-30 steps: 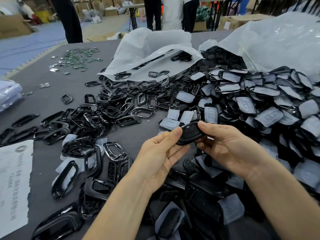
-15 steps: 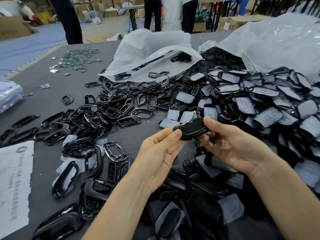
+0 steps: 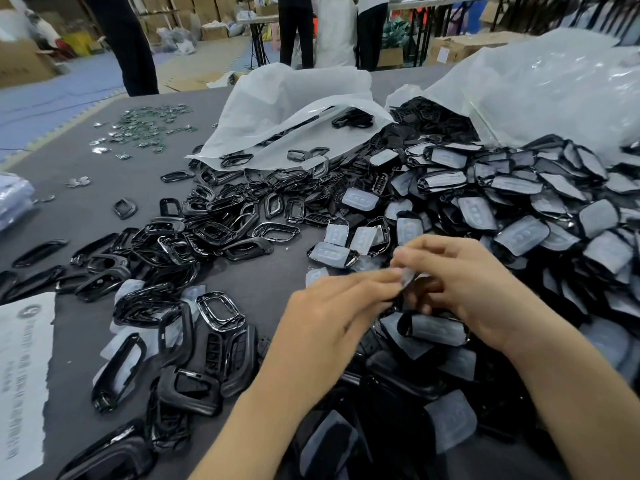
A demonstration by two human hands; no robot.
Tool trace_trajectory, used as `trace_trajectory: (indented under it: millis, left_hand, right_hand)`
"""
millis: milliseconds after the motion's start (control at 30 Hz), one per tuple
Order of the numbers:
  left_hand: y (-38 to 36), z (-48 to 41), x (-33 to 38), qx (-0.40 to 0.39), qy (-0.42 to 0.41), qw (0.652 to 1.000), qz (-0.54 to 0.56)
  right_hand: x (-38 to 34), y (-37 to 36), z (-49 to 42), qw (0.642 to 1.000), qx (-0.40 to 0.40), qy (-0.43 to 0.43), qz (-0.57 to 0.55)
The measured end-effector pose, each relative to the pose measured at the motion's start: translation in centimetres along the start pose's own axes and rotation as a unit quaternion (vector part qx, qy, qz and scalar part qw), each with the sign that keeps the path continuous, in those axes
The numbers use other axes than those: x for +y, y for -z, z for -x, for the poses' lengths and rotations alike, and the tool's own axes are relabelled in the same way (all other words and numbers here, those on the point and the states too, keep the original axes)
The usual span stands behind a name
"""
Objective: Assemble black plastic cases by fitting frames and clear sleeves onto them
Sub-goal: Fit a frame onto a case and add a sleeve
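Grey counter (image 3: 86, 216), cluttered nearly all over. Big clear bag (image 3: 554, 91) lies on its side far right, mouth toward the middle, black parts spilling out of it. White bag (image 3: 294, 98) lies beside it at centre back, also on its side, with frames under and in front of its mouth and a few resting on top of it.

Heap of sleeved cases (image 3: 519, 209) covers the right side of the counter and runs down to the near edge, under and around both forearms. Pile of frames (image 3: 214, 230) spreads across centre and left, with loose clear sleeves mixed in. Printed paper sheet (image 3: 20, 368) near left edge. Stack of clear packets (image 3: 14, 199) at far left edge. Small shiny parts (image 3: 145, 126) scattered at far left, well apart from the hands. Behind the counter are people standing (image 3: 128, 43) and cardboard boxes (image 3: 460, 46).

Case (image 3: 415, 293) is held up between both hands, just above the near end of the heap, mostly hidden by fingers and motion blur. Right hand (image 3: 474, 292) has fingers curled round the case's right side, grasping it. Left hand (image 3: 329, 317) reaches in with fingers stretched, tips at the case's left end; thumb is hidden and blurred, so cannot tell if it pinches. A bit of clear sleeve shows at the top of the case.
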State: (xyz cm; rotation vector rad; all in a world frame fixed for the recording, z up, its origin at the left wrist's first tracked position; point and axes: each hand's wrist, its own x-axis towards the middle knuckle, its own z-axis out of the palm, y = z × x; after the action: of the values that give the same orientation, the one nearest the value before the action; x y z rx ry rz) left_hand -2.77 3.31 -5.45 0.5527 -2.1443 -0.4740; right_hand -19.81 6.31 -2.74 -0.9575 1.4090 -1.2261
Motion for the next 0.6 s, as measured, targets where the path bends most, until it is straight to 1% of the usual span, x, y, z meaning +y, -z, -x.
trace_trajectory:
  millis: [67,133,200,367,400,433,467,500,533,600]
  left_hand:
    - [-0.2,0.1,-0.1,-0.011,-0.049,0.997,-0.056]
    - [-0.5,0.1,-0.2,-0.018,-0.082,0.992,-0.091]
    - [-0.8,0.0,-0.3,-0.021,-0.083,0.992,-0.096]
    - [-0.9,0.1,-0.1,-0.023,-0.05,0.997,-0.054]
    - [-0.8,0.1,0.1,-0.01,-0.019,0.999,-0.032]
    - [-0.5,0.0,0.3,0.011,0.036,0.999,0.005]
    - [-0.3,0.0,0.6,0.033,0.109,0.992,0.063]
    - [-0.3,-0.1,0.8,0.051,0.188,0.971,0.138]
    - [-0.3,-0.3,0.9,0.06,0.261,0.941,0.207]
    - [-0.5,-0.4,0.6,0.054,0.353,0.891,0.281]
  right_hand:
    - [0.3,0.1,-0.1,0.997,0.024,0.025,0.069]
    - [0.5,0.2,-0.2,0.995,0.03,0.039,0.092]
    - [0.6,0.2,-0.4,0.995,0.033,0.045,0.082]
    - [0.8,0.0,-0.6,0.994,0.058,0.081,0.034]
    - [0.8,-0.1,-0.6,0.994,0.062,0.087,0.031]
    - [0.7,-0.1,-0.5,0.993,0.065,0.093,0.033]
    - [0.7,-0.2,-0.5,0.992,0.068,0.098,0.041]
    - [0.7,-0.3,-0.5,0.991,0.068,0.103,0.05]
    - [0.8,-0.6,-0.5,0.99,0.065,0.109,0.057]
    - [1.1,-1.1,-0.4,0.988,0.056,0.127,0.062]
